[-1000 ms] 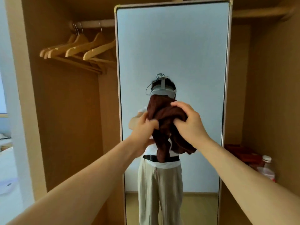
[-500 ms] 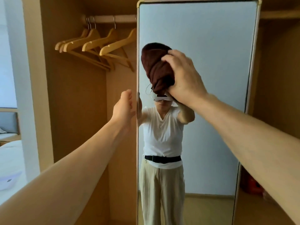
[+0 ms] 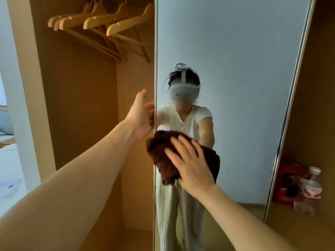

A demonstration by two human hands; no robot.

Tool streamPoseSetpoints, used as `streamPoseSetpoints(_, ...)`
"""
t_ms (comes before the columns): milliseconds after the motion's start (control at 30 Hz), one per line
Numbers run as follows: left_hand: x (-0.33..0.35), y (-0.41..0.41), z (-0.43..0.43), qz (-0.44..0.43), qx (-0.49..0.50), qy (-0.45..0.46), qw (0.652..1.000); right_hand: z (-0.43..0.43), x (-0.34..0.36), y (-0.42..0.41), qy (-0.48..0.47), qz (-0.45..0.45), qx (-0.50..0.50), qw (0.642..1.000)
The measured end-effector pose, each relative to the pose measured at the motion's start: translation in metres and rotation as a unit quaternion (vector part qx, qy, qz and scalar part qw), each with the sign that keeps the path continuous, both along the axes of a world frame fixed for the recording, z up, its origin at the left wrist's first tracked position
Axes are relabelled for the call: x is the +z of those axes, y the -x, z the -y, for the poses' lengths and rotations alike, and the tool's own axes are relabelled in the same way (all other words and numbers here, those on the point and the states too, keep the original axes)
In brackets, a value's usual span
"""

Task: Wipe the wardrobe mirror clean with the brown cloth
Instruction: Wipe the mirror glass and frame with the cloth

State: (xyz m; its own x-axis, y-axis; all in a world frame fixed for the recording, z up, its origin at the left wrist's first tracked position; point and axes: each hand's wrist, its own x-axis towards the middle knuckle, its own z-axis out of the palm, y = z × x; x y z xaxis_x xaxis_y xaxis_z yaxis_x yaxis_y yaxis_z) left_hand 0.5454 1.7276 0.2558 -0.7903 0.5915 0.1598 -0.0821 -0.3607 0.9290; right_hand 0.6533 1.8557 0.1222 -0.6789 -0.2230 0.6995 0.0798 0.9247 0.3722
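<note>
Beside the mirror (image 3: 235,69) stand a bottle (image 3: 310,189) and red box (image 3: 286,180).

fingertips of left hand (image 3: 139,116) hidden behind mirror (image 3: 235,51) edge, hanger (image 3: 126,24) hooks cut off at top; bottle (image 3: 311,189) label blurred

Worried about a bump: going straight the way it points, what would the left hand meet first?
The left edge of the mirror; fingers of the left hand seem right at it, though contact is unclear.

Wardrobe shelf (image 3: 290,223) at right, with red box (image 3: 288,178) and plastic bottle (image 3: 310,192).
</note>
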Motion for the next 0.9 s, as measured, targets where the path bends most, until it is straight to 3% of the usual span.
streamPoseSetpoints(133, 0.000, -0.002, -0.001, -0.030, 0.020, 0.050, 0.998, -0.013, 0.003, -0.006, -0.113, 0.106, 0.046, 0.987)
streamPoseSetpoints(200, -0.002, -0.002, -0.002, -0.035, 0.027, 0.060, 0.997, -0.018, 0.033, -0.004, -0.164, 0.112, 0.073, 0.977)
streamPoseSetpoints(300, -0.004, 0.003, -0.001, -0.036, 0.024, 0.077, 0.996, -0.022, 0.086, -0.002, -0.172, 0.032, 0.061, 0.983)
streamPoseSetpoints(400, -0.005, 0.002, 0.007, -0.044, -0.005, 0.093, 0.995, -0.022, 0.124, -0.001, -0.117, -0.068, 0.039, 0.990)
streamPoseSetpoints(533, -0.016, 0.002, 0.012, -0.047, -0.022, 0.101, 0.993, -0.010, 0.098, 0.009, -0.009, -0.154, 0.027, 0.988)
streamPoseSetpoints(667, -0.027, 0.001, 0.011, 0.022, -0.041, 0.045, 0.998, -0.006, 0.024, 0.006, -0.005, -0.078, 0.039, 0.996)
streamPoseSetpoints(767, -0.027, 0.000, 0.009, 0.018, 0.002, 0.057, 0.998, -0.013, -0.018, -0.009, -0.078, 0.047, 0.059, 0.994)
streamPoseSetpoints(900, -0.029, -0.001, 0.006, 0.013, 0.025, 0.056, 0.998, -0.026, 0.013, -0.018, -0.163, 0.138, 0.095, 0.972)
